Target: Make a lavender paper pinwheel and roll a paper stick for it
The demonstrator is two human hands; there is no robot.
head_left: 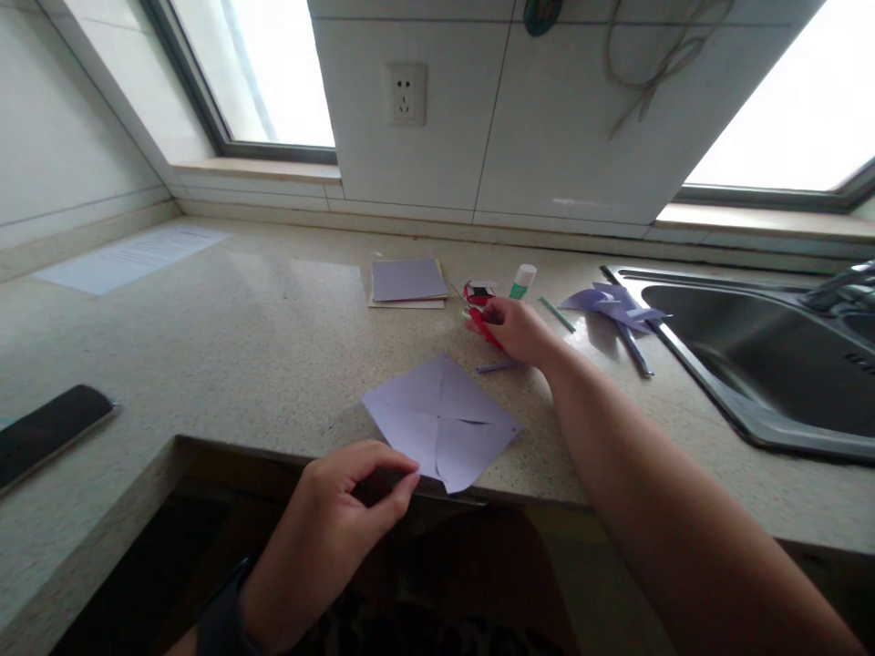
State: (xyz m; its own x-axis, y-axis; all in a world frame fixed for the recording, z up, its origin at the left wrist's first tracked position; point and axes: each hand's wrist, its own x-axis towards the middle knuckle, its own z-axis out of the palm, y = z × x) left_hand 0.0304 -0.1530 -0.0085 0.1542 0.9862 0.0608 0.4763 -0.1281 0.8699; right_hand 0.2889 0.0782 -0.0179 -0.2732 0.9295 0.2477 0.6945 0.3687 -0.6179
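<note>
A lilac paper square (443, 421), cut along its diagonals, lies at the counter's (260, 337) front edge. The left hand (342, 510) pinches its near corner between thumb and fingers. Farther back, the right hand (520, 330) closes on red scissors (484, 326) beside a glue stick (523, 281).

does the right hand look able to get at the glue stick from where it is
Probably yes. The right hand rests on the red scissors, and the glue stick stands upright just beyond it on the counter. Nothing lies between them, though the hand seems occupied with the scissors.
</note>
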